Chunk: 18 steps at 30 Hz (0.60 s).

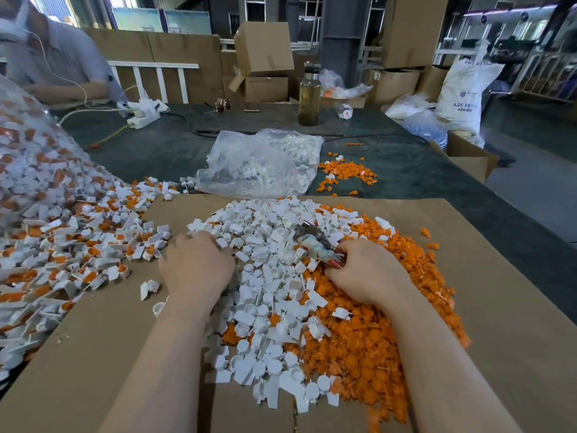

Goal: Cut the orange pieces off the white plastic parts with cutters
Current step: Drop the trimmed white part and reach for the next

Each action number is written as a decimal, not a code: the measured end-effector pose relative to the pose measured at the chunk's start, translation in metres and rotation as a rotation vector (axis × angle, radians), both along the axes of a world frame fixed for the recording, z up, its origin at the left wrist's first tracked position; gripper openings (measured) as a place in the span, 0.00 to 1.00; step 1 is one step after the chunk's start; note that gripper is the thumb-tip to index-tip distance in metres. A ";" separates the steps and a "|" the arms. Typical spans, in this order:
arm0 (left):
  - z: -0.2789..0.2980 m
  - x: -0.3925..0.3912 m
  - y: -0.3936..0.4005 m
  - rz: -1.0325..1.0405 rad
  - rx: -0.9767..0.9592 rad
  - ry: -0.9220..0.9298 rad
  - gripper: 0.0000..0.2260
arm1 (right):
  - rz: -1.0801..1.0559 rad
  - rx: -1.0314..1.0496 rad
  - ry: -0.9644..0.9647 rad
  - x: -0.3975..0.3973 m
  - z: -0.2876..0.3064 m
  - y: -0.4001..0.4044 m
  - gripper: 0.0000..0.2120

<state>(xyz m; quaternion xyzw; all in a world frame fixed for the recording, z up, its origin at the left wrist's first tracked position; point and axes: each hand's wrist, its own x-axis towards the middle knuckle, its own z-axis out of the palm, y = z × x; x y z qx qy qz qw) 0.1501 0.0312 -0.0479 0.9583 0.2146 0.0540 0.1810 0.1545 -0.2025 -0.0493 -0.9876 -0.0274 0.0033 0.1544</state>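
1. The cutters (315, 243) lie in the person's right hand (365, 271), whose fingers curl around the red handles. The worn metal head pokes out up and to the left of that grip, over the heap, and appears to have nothing between its blades.
2. Directly under and beside the gripping hand spread the finished results: a pile of white plastic parts (268, 276) to its left and a pile of orange pieces (374, 339) beneath the wrist and to its right. The split suggests that cut-offs drop on the tool side, out of the way.
3. The left hand (196, 267) rests palm down at the far left edge of the white pile, well apart from the cutters. Its fingers are loosely bent, with the tips buried among the parts. I cannot tell whether it pinches one; it seems to be feeling for the next piece.
4. Further left of that hand lies the uncut stock (78, 245), white parts with orange still attached, spilling from a clear sack within easy reach.
5. All of this sits on flattened cardboard (499, 307), probably there to catch the scraps.
6. Beyond the cutters, a clear bag of white parts (262, 164) and a small scatter of orange bits (343, 173) lie on the dark table.
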 end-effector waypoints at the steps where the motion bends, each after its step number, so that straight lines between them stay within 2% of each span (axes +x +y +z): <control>1: -0.001 0.001 0.000 0.000 0.068 0.045 0.16 | -0.013 -0.014 -0.005 0.000 0.000 0.001 0.10; 3: -0.002 0.001 -0.001 -0.018 0.091 0.068 0.15 | -0.034 -0.036 -0.016 0.000 -0.001 0.003 0.10; 10: -0.001 0.000 -0.005 -0.093 0.002 -0.023 0.07 | -0.050 -0.073 -0.065 0.001 -0.004 0.010 0.13; 15: -0.004 0.003 0.000 -0.108 -0.091 -0.059 0.06 | -0.043 -0.035 -0.042 0.002 -0.005 0.010 0.10; 18: -0.005 0.003 -0.001 -0.152 -0.139 -0.068 0.09 | -0.042 -0.012 -0.063 0.001 -0.005 0.013 0.14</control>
